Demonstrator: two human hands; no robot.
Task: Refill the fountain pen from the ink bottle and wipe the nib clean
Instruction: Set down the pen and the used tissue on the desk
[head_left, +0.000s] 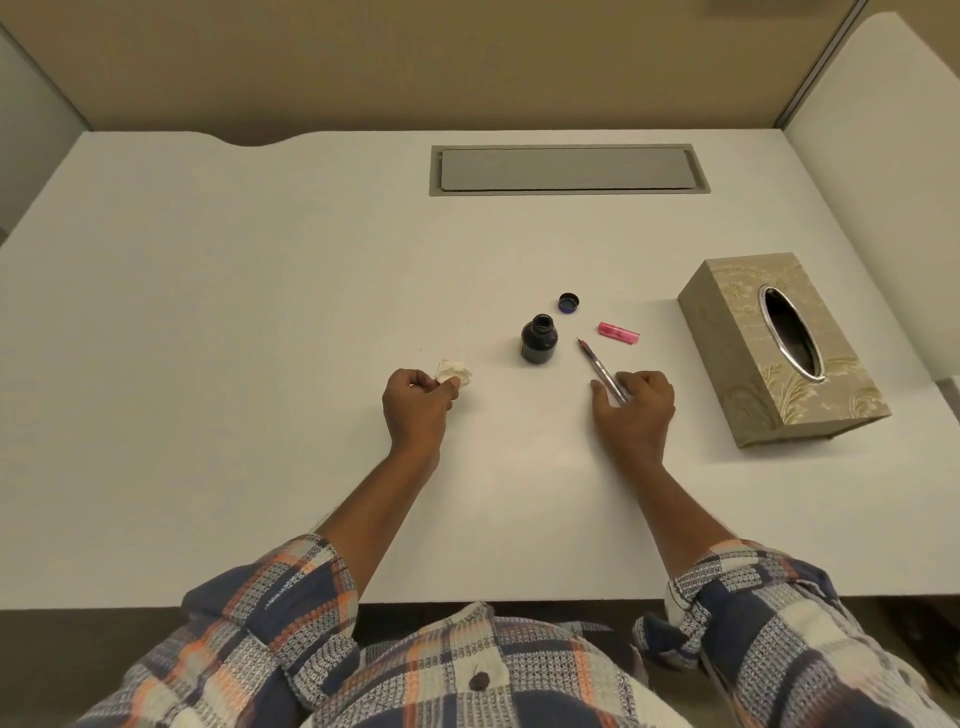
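Lying slantwise on the white tabletop (260, 312), the fountain pen (601, 370) points its bare nib up and to the left, toward the ink bottle (539, 339). Its rear end sits under the right hand (636, 408), whose thumb and forefinger are spread loosely on either side of the barrel; whether those fingers actually pinch it or merely rest over it is hard to tell from this angle. The ink bottle stands upright and uncapped just left of the nib, its dark mouth open. Its round dark bottle cap (569, 302) lies on the tabletop a little beyond the bottle, to the right. The pink pen cap (618, 333) lies on its side near the nib, between the bottle cap and the tissue box (779, 348). The left hand (415, 402) is curled nearly closed, pinching a crumpled white tissue (454, 372) between thumb and fingertips, well apart from the bottle on its left. The patterned tissue box sits at the right side of the tabletop, its oval slot facing up. A grey recessed panel (569, 169) is set into the far part of the tabletop. Plaid sleeves (270, 623) are rolled up on both forearms.
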